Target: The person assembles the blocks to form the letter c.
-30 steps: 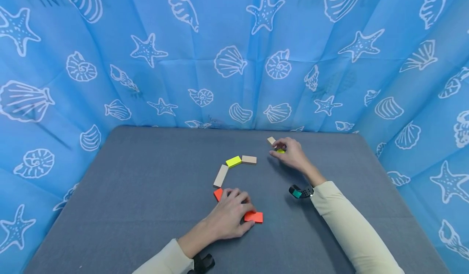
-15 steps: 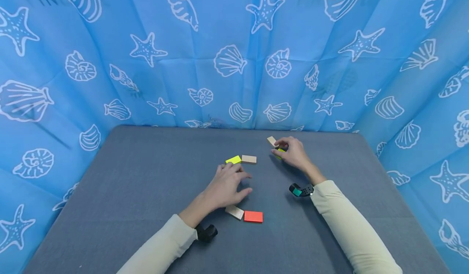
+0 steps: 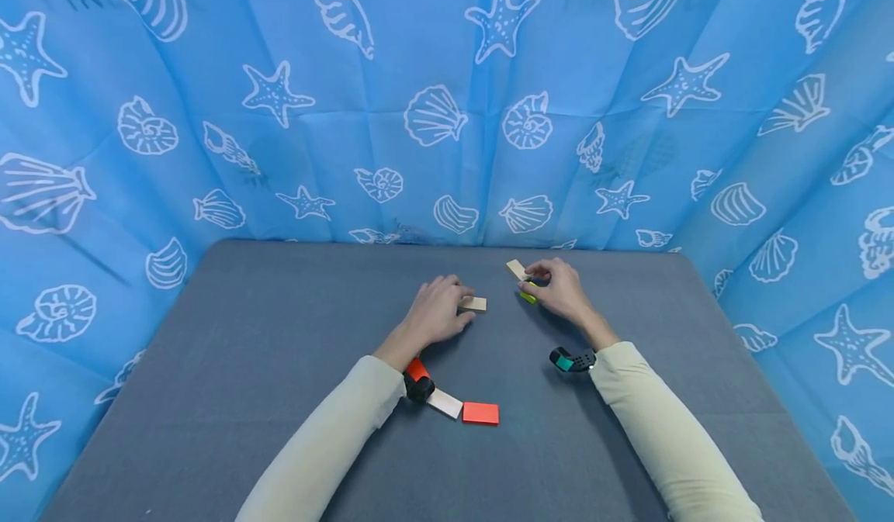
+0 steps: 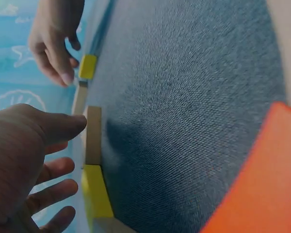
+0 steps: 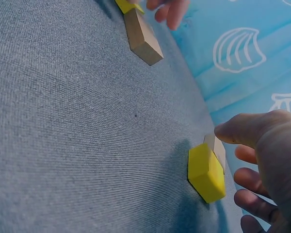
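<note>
My left hand (image 3: 436,309) is over a plain wooden block (image 3: 477,304), its thumb tip right at the block's edge in the left wrist view. The fingers are spread and relaxed. A yellow block (image 4: 96,194) adjoins that wooden block, hidden under the hand in the head view. My right hand (image 3: 559,288) hovers beside another yellow block (image 3: 528,295), thumb and fingers apart around it. In the right wrist view, this yellow block (image 5: 206,172) lies on the cloth against a wooden block (image 5: 217,150), with the fingers clear of it.
Closer to me, a red block (image 3: 417,368), a pale wooden block (image 3: 445,403) and another red block (image 3: 481,413) form a curved line on the grey table (image 3: 279,398). The left wristband (image 3: 419,388) overlaps this line. A blue shell-patterned curtain (image 3: 377,119) hangs behind the table.
My left hand has left the near red and wooden blocks and moved away from me to the far wooden block. The right hand stays by its yellow block, which has turned slightly.
</note>
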A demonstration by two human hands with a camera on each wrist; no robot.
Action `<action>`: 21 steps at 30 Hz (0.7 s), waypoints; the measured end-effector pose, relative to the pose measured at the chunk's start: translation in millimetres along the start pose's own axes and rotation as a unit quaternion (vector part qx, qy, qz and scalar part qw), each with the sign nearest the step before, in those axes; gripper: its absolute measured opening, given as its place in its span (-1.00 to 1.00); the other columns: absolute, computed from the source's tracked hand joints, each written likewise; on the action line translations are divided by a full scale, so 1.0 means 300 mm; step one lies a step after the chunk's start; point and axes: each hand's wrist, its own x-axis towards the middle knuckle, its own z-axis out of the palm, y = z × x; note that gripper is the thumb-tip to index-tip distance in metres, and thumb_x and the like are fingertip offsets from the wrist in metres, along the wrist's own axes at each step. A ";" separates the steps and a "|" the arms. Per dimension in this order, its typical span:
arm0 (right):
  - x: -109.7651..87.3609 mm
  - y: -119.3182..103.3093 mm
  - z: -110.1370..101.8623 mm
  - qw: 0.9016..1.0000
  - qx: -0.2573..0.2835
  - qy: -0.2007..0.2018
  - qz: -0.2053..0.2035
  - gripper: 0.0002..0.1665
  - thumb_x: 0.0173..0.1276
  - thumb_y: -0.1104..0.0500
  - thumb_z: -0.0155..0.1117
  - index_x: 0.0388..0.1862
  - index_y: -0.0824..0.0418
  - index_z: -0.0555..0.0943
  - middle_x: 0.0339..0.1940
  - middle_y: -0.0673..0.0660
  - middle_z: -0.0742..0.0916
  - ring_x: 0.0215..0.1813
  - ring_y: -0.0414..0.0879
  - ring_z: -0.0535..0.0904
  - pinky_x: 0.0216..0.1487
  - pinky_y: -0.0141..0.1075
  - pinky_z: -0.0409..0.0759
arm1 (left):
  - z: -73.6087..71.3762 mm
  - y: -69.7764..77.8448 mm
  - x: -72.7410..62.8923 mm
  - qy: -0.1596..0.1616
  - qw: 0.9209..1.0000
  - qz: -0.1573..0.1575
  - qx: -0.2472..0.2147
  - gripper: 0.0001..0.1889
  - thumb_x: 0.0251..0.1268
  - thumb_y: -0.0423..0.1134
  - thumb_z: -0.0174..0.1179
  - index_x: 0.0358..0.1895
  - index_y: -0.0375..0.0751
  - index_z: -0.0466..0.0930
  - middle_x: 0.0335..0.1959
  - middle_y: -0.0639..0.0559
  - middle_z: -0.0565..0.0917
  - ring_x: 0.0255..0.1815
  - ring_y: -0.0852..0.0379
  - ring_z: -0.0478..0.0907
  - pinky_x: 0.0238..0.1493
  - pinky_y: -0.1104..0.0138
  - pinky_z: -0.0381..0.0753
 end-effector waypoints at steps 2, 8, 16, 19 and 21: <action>0.002 -0.001 0.000 1.000 -0.001 -0.002 0.007 -0.65 0.34 0.16 0.45 -0.01 0.37 0.68 -0.09 0.32 0.63 -0.03 0.21 0.48 0.03 0.06 0.37 | 0.007 -0.003 0.014 -0.005 1.000 -0.007 -0.002 -0.62 0.39 -0.05 0.33 0.19 -0.07 0.70 0.05 0.00 0.64 -0.01 0.02 0.52 -0.04 0.12 0.49; 0.012 0.003 0.007 1.000 -0.015 -0.008 0.025 -0.61 0.34 0.13 0.44 0.03 0.36 0.67 -0.08 0.29 0.63 -0.03 0.16 0.48 0.03 0.05 0.40 | 0.019 -0.011 0.043 -0.016 1.000 -0.022 -0.005 -0.70 0.43 -0.11 0.29 0.14 -0.08 0.74 -0.06 0.03 0.64 -0.08 0.07 0.52 -0.07 0.16 0.48; 0.033 0.005 0.018 0.999 -0.024 -0.014 0.035 -0.51 0.34 0.10 0.44 0.12 0.38 0.63 -0.01 0.31 0.61 0.00 0.20 0.50 0.06 0.07 0.44 | 0.026 -0.017 0.057 -0.014 0.999 -0.028 -0.009 -0.73 0.45 -0.14 0.27 0.10 -0.09 0.75 -0.07 0.02 0.64 -0.05 0.05 0.53 -0.02 0.12 0.49; 0.038 0.004 0.020 0.999 -0.021 -0.019 0.040 -0.48 0.35 0.10 0.44 0.16 0.40 0.61 0.03 0.34 0.61 0.04 0.23 0.52 0.09 0.09 0.46 | 0.028 -0.018 0.057 -0.010 1.000 -0.028 -0.011 -0.73 0.44 -0.15 0.26 0.10 -0.11 0.76 -0.05 0.00 0.64 -0.04 0.03 0.54 -0.01 0.11 0.50; 0.041 0.002 0.023 0.999 -0.022 -0.023 0.044 -0.46 0.36 0.10 0.44 0.18 0.42 0.60 0.04 0.36 0.61 0.06 0.24 0.53 0.10 0.09 0.48 | 0.029 -0.019 0.057 -0.008 0.999 -0.028 -0.015 -0.73 0.44 -0.16 0.27 0.10 -0.13 0.75 -0.04 -0.02 0.65 -0.04 0.02 0.54 0.01 0.11 0.51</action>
